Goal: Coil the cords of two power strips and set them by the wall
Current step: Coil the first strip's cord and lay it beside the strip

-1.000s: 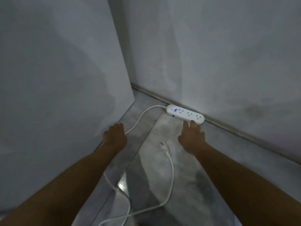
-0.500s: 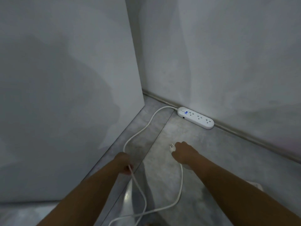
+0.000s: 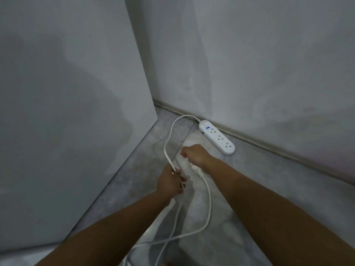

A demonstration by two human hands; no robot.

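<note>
A white power strip (image 3: 217, 137) with a blue light lies on the floor against the right wall. Its white cord (image 3: 169, 137) arcs left from the strip and comes down to my left hand (image 3: 171, 182), which is closed around it just above the floor. From there the cord runs toward me, crosses itself and loops back up to the plug (image 3: 197, 170). My right hand (image 3: 194, 154) is curled into a fist over the plug, which sticks out under the heel of the hand. Only one power strip is in view.
A tall pale panel (image 3: 76, 112) stands on the left and meets the right wall (image 3: 249, 64) in a narrow corner. A baseboard (image 3: 288, 158) runs along the right wall. The grey floor (image 3: 269, 189) stretches out to the right of my arm.
My left hand has closed on the cord and raised it. My right hand has pulled back from the strip to the plug and curled shut. The view has tilted down.
</note>
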